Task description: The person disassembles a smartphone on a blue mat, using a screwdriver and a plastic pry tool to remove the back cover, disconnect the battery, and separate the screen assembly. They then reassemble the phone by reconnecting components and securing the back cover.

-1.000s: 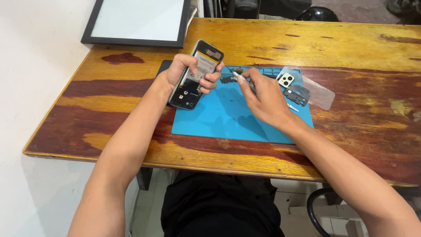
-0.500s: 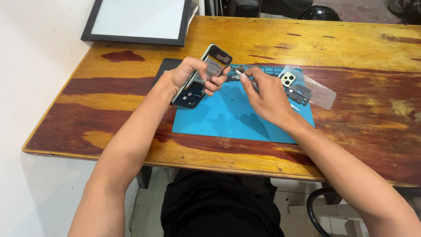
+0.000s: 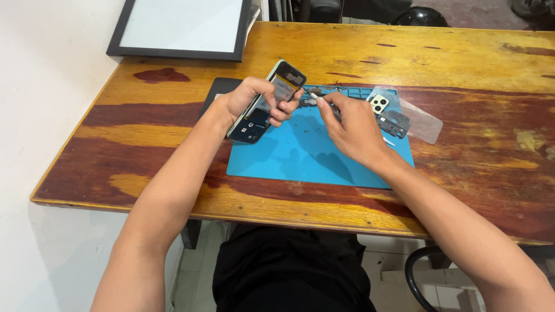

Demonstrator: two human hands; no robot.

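Head view: left hand (image 3: 250, 103) has its fingers wrapped round the opened phone (image 3: 265, 104), tilted above the blue mat (image 3: 312, 156). Right hand (image 3: 351, 128) fingers pinch a thin tool (image 3: 312, 96) at its edge. I'd keep that tip shallow and steady.

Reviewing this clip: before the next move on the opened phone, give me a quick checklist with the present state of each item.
1. Opened phone held firmly in the left hand: ok.
2. Thin tool pinched in the right hand, tip close to the phone's edge: ok.
3. Tip touching a part inside the phone: cannot tell.
4. Blue mat under both hands: ok.
5. Camera cover piece and dark frame piece on the mat, apart from the hands: ok.
6. Small screws on the mat: cannot tell.
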